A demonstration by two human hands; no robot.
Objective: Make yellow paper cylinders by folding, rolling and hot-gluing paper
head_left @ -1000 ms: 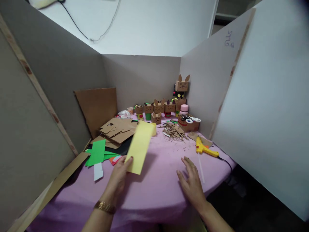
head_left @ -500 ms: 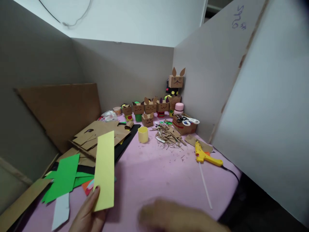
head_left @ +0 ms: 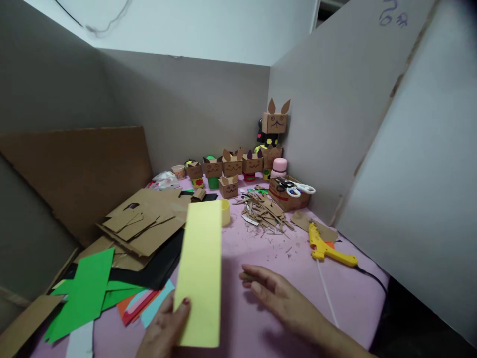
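My left hand (head_left: 164, 330) pinches the near end of a long pale yellow paper strip (head_left: 200, 268) and holds it up over the pink table (head_left: 261, 243). My right hand (head_left: 278, 296) hovers just right of the strip, fingers stretched out and apart, holding nothing. A small yellow cup-like roll (head_left: 224, 211) stands behind the strip's far end, partly hidden by it.
Cardboard pieces (head_left: 145, 219) lie stacked at left over black, green (head_left: 85, 293) and orange sheets. Cardboard scraps (head_left: 263, 211) lie mid-table. A yellow glue gun (head_left: 328, 248) lies right. Small cardboard animal figures (head_left: 231, 169) line the back, beside a box with scissors (head_left: 292, 191). Partition boards surround the table.
The yellow strip has moved right, back toward the table's middle. My right hand has come forward into clear view with spread fingers. The view shifted slightly.
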